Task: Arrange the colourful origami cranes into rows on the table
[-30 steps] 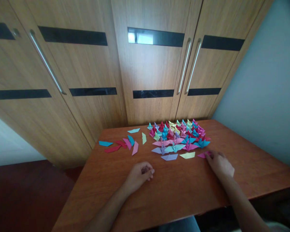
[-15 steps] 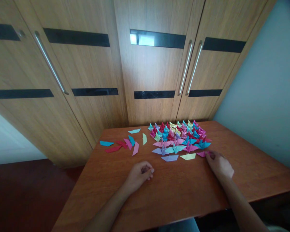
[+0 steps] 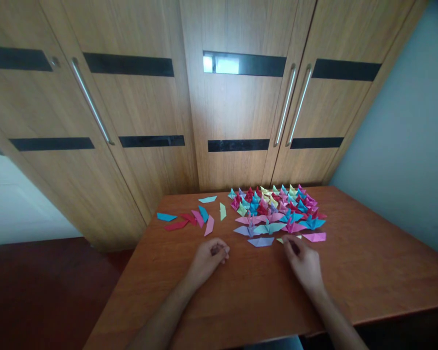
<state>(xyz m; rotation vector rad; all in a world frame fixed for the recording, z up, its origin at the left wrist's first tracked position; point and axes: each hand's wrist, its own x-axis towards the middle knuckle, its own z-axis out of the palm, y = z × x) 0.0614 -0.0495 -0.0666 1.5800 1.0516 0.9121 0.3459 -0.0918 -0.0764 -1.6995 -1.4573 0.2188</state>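
Observation:
My right hand (image 3: 304,265) is over a pale yellow folded paper (image 3: 279,240) in the front row, its fingertips pinched at the paper and partly covering it. To its right lies a flat magenta piece (image 3: 315,237), to its left a lavender one (image 3: 261,241). My left hand (image 3: 209,260) rests on the table with curled fingers, below a pink folded strip (image 3: 209,225); nothing shows in it. Behind the front row stand many folded paper cranes (image 3: 272,204) in several colours, packed close together.
Flat folded papers in blue (image 3: 166,217), red (image 3: 176,225) and pale green (image 3: 223,211) lie at the table's left. The brown table (image 3: 241,301) meets a wooden wardrobe (image 3: 233,107) behind and a pale wall (image 3: 397,136) at the right.
My right hand has moved left, from the magenta paper to the pale yellow one. The magenta piece now lies uncovered. The view has shifted slightly; my left hand keeps its curled pose.

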